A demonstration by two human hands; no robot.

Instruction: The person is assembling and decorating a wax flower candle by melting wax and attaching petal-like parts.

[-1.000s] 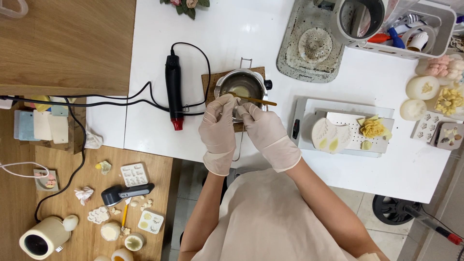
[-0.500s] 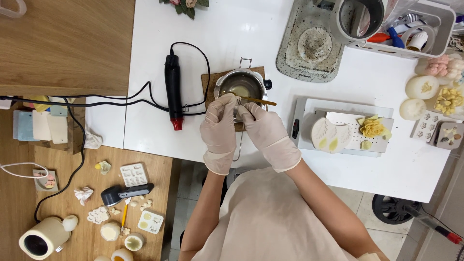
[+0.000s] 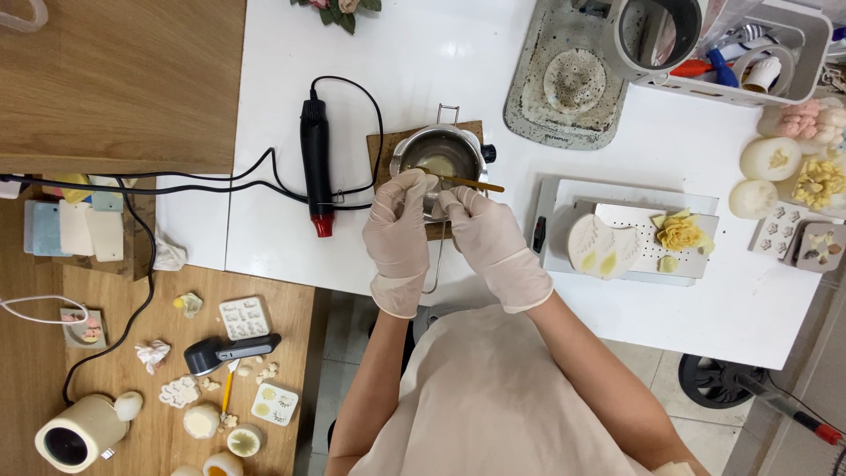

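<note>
Both my hands wear pale gloves and meet over a small metal melting pot point(image 3: 438, 156) with yellowish wax in it, standing on a brown board point(image 3: 383, 145). My left hand point(image 3: 398, 231) pinches something small at the pot's near rim; I cannot make out what it is. My right hand point(image 3: 490, 238) is closed beside it, fingertips touching the same spot. A thin wooden stick point(image 3: 476, 183) lies across the pot's rim, pointing right. The pot's long wire handle point(image 3: 434, 264) runs down between my wrists.
A black heat gun point(image 3: 315, 163) with a red tip lies left of the pot, its cord trailing left. On the right, a white tray point(image 3: 630, 234) holds leaf moulds and a yellow wax flower point(image 3: 679, 232). Grey scale point(image 3: 573, 79), bin, candles behind. Moulds on the lower wooden table.
My hands have shifted only slightly over the pot's rim, fingertips drawing closer together. Nothing else has moved.
</note>
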